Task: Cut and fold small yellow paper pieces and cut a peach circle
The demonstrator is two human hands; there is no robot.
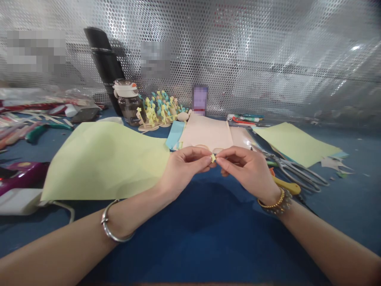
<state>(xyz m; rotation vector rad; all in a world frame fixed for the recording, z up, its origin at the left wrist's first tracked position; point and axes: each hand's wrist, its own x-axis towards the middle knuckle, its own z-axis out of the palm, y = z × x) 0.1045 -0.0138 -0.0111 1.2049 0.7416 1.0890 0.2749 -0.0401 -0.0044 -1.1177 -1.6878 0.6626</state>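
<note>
Both left hand (181, 170) and right hand (250, 169), nearly closed, pinch the small yellow star (213, 158), so light, even pressure seems best.

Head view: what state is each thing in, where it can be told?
Left hand: pinching the star
Right hand: pinching the star
Star: held in both hands
Cup: lid closed
Flask: closed
Left sheet: unfolded, wavy
Right sheets: stacked
Scissors: lying down, opening unclear
Paper stars: on upright stems
</note>
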